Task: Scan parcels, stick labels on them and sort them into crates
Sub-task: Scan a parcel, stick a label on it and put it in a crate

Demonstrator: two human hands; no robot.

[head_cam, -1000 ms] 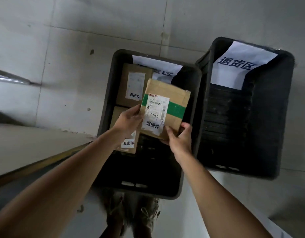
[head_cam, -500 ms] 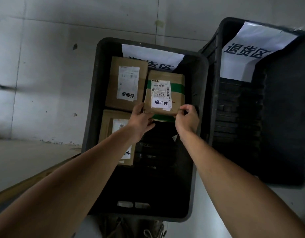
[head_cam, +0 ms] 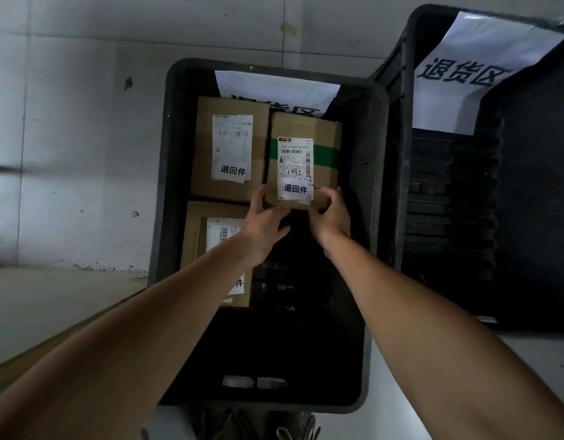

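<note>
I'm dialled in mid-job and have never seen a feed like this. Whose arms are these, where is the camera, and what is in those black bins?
There is no machine here: the arms belong to a person, and the single picture comes from a wide-angle camera on their head, looking down at the floor. The left hand and the right hand each grip a near corner of a cardboard parcel with green tape, low inside a black crate; I cannot tell if it rests on the bottom yet. Beside it lies a second parcel, and nearer the person a third parcel, partly hidden by the left arm. All carry white labels. A paper sign hangs on the crate's far wall. To the right stands a second crate with its own sign; no parcels show in it.
</note>
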